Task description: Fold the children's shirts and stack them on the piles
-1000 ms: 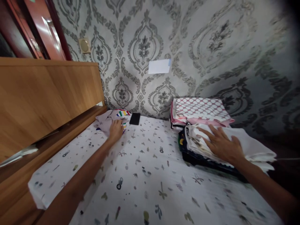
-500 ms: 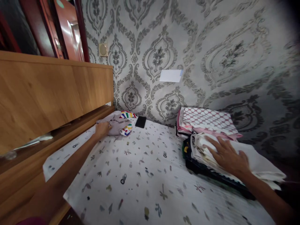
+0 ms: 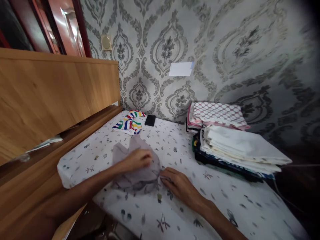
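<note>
A crumpled grey cloth (image 3: 135,170) lies on the white patterned sheet (image 3: 175,206) at the near middle. My left hand (image 3: 140,159) is over it with fingers curled; the cloth seems gathered at its fingers. At the cloth's right edge my right hand (image 3: 175,181) pinches the fabric between thumb and fingers. Behind the grey cloth, a colourful striped garment (image 3: 128,123) lies near the wooden board. A black flat object (image 3: 150,120) is beside it. On the right stand folded white cloths (image 3: 240,143) on dark ones, with a pink-and-white patterned folded cloth (image 3: 217,113) behind.
A wooden board (image 3: 57,100) with a ledge below runs along the left side. The patterned wall (image 3: 170,90) closes off the back and carries a white paper (image 3: 181,69) and a round-faced fitting (image 3: 106,43). A thin cord hangs at the far right.
The grey cloth has come off the striped garment toward the near middle with my left hand. My right hand has left the white folded pile and now holds the grey cloth's edge.
</note>
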A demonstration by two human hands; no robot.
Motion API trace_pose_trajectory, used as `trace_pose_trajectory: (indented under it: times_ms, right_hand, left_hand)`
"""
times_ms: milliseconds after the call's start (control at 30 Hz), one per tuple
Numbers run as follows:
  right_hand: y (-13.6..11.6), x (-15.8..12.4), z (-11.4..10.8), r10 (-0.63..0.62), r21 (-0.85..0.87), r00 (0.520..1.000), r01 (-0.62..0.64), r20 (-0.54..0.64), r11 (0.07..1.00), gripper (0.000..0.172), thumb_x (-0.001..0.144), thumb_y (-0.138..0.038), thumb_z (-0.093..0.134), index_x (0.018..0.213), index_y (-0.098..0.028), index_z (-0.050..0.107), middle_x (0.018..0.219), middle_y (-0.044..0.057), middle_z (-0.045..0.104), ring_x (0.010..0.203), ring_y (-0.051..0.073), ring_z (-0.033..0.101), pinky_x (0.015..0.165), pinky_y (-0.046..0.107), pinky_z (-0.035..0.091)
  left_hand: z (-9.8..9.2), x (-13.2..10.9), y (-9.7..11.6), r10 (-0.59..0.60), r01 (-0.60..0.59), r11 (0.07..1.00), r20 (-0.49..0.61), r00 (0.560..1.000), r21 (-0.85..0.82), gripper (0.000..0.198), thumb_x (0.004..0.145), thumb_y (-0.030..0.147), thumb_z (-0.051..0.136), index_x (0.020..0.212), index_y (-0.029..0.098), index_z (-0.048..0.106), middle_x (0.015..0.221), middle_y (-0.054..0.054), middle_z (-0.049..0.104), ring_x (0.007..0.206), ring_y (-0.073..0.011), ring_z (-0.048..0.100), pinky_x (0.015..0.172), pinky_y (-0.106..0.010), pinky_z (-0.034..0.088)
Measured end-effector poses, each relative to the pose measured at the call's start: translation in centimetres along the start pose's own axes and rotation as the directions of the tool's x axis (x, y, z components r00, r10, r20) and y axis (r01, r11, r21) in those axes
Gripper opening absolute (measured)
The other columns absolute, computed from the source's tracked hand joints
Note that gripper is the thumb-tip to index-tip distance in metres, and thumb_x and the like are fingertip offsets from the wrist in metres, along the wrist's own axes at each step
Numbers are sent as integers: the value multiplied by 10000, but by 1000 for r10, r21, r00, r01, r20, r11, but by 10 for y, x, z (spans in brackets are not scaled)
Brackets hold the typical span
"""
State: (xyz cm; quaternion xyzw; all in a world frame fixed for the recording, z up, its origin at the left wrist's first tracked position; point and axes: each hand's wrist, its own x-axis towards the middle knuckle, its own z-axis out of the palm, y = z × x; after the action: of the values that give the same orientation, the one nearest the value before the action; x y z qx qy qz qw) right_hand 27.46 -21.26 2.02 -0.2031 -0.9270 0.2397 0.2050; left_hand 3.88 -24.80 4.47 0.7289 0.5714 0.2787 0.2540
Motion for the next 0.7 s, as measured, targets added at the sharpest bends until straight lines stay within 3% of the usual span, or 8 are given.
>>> trace_pose_trajectory:
  times_ms: [67, 133, 267, 367, 500, 600, 700]
  right_hand:
    - [-3, -7, -2, 33, 28, 999, -33, -1, 999, 247, 934, -402, 403, 915, -410, 649, 832, 24, 698, 769, 288, 730, 642, 425, 628]
    - [-2, -15, -6, 41, 62, 998, -39, -36, 997, 241, 958, -419, 422, 948, -393, 662, 867, 31, 713, 791, 281, 729, 653, 415, 624]
    - [1, -41, -15, 90, 91, 980, -74, -177, 993, 249, 1006, -327, 454, 1045, -295, 697, 923, 60, 730, 820, 233, 728, 698, 365, 616]
    - [-2, -65, -23, 86, 78, 973, -70, -214, 994, 240, 1011, -283, 472, 1036, -254, 709, 942, 80, 733, 823, 205, 725, 680, 319, 605]
    - [-11, -93, -35, 93, 21, 977, -90, -192, 996, 270, 1010, -282, 469, 921, -263, 723, 1033, 106, 734, 897, 217, 730, 731, 353, 615]
    - [-17, -109, -42, 130, 3, 975, -132, -183, 991, 274, 999, -300, 491, 843, -262, 713, 1043, 108, 733, 922, 234, 723, 788, 402, 617]
    - [-22, -121, -48, 200, 20, 979, -199, -43, 980, 308, 1002, -290, 464, 800, -256, 694, 1003, 91, 722, 872, 218, 711, 733, 376, 617]
  left_hand:
    - [-17, 2, -30, -87, 98, 990, -109, 990, 97, 126, 863, 226, 495, 826, 243, 614, 815, -43, 665, 809, -241, 622, 764, -350, 487]
    - [-33, -1, -57, -121, 137, 980, -115, 986, 142, 74, 822, 279, 583, 853, 228, 628, 847, -57, 652, 852, -260, 606, 806, -367, 474]
    - [-59, -25, -86, -134, 117, 981, 110, 985, 153, 336, 789, 446, 661, 1053, 239, 674, 910, -33, 671, 869, -234, 608, 796, -301, 458]
    - [-73, -47, -84, -194, 168, 977, 223, 955, 128, 383, 801, 455, 627, 1114, 238, 677, 841, -13, 658, 776, -205, 582, 706, -253, 426]
    - [-94, -71, -69, -234, 220, 972, 312, 921, 79, 257, 782, 475, 644, 772, 220, 665, 737, -5, 620, 722, -182, 533, 656, -221, 405]
    - [-115, -87, -55, -276, 285, 958, 329, 903, 21, 266, 771, 490, 675, 726, 229, 649, 703, 2, 600, 704, -176, 527, 641, -217, 425]
    - [-133, -102, -44, -324, 361, 929, 285, 902, -88, 271, 761, 505, 701, 730, 241, 647, 696, -3, 590, 677, -171, 528, 605, -227, 443]
